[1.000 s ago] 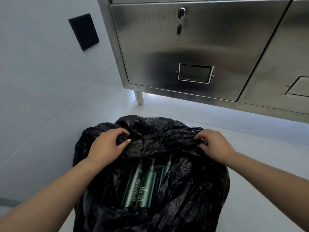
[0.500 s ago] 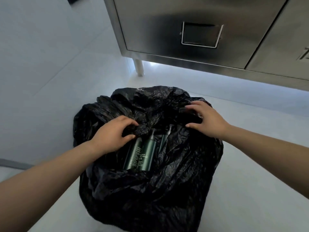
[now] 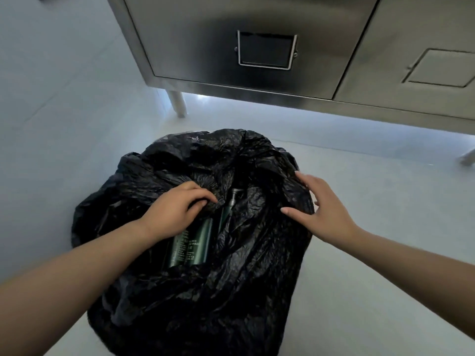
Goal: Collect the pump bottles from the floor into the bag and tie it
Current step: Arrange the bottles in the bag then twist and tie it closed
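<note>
A crumpled black plastic bag (image 3: pixel 231 291) sits on the pale floor in the middle of the head view. Through its opening I see dark green pump bottles (image 3: pixel 198 246) lying side by side, one pump head (image 3: pixel 234 195) poking up; their lower parts are hidden by plastic. My left hand (image 3: pixel 174 211) is shut on a fold of the bag's rim, right above the bottles. My right hand (image 3: pixel 321 206) rests on the bag's right edge with its fingers spread apart and flat, gripping nothing.
A stainless steel cabinet (image 3: pixel 257 47) on short legs (image 3: pixel 177 104) stands just behind the bag, with a second door (image 3: pixel 424 60) to the right. A pale wall (image 3: pixel 51 86) runs along the left. Bare floor (image 3: pixel 385 201) lies to the right of the bag.
My left hand has pulled the bag's rim inward over the bottles. My right hand has let go of the rim and spread open on the bag's right edge. The view tilted down.
</note>
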Demonstrator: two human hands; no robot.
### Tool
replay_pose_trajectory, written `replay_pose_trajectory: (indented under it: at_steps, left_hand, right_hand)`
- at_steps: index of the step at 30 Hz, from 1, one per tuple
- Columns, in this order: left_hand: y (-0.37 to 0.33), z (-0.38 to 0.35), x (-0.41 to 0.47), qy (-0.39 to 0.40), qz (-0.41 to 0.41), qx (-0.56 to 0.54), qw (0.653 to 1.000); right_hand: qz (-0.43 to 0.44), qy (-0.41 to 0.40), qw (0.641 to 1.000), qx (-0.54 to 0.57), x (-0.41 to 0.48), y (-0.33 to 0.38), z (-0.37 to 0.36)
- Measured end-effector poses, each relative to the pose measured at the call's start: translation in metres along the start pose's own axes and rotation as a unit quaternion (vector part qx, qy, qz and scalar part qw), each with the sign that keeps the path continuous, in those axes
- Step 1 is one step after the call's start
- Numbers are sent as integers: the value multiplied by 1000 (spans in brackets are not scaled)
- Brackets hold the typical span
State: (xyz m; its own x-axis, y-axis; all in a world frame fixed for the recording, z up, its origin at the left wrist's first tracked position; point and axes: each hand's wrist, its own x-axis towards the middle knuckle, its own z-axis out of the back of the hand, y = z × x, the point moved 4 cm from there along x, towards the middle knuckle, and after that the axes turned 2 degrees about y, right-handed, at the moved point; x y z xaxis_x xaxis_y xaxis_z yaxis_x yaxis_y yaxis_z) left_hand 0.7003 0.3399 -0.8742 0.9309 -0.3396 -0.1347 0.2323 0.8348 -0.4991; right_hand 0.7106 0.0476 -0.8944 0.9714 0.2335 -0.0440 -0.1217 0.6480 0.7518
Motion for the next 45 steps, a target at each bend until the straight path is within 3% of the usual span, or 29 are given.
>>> replay_pose_trajectory:
  at_steps: [3,7,10,17,23,32,35,40,45]
  left_hand:
    - [-11,-15,10,31,-28,13,999]
    - [-9,-24,16,62,-53,30,996]
    - [-3,-17,19,44,-50,19,998]
    - [15,20,19,-51,1,-42,998]
    - [-12,5,3,7,4,-32,999]
    - [-39,39,43,-144,53,-101,983]
    - [-53,44,64,-176,61,-112,976]
    - [-77,14,75,-112,62,-97,987]
    - [-86,-5,78,-126,103,-102,981]
  right_hand:
    - [-55,-27,998,35,-30,-6,2]
    - [-124,0,978,165,-52,-11,-6]
    - [-140,-27,975,168,-39,-3,-8]
    - [-93,-96,987,91,41,22,14]
    - [-66,-114,987,87,98,12,26]
    - [-62,-188,972,126,143,-23,88]
    - [-37,-148,973,173,141,-14,83]
    - [21,-70,974,213,124,14,54]
    - [30,-31,971,237,109,25,37]
